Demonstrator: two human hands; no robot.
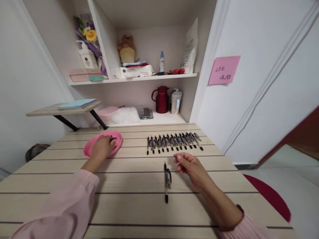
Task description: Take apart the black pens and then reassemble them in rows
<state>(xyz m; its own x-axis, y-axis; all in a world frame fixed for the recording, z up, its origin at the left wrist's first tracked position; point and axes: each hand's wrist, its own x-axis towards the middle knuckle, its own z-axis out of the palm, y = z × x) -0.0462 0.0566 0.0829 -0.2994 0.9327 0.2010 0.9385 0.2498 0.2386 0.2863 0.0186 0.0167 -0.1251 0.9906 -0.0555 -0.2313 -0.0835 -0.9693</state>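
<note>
My left hand (pixel 102 146) reaches into a pink dish (pixel 87 150), its fingers closed at a small dark thing (pixel 114 138) that they mostly cover. Over the table on the right, my right hand (pixel 190 166) is loosely curled, thumb and fingers slightly apart, with nothing visible in it. Just left of it lies a black-tipped pen (pixel 165 184), pointing away from me. Against that pen's right side rests a dark, partly clear piece (pixel 169 178) whose kind I cannot make out. Beyond, several similar pens (pixel 163 144) form a row, with like pieces among them.
A small raised shelf (pixel 50 109) with blue paper (pixel 77 104) stands at the back left. Behind the table are a red thermos jug (pixel 162 101), a pale cup (pixel 176 102) and a white plastic bag (pixel 126 115). A wall (pixel 249 109) borders the table's right side.
</note>
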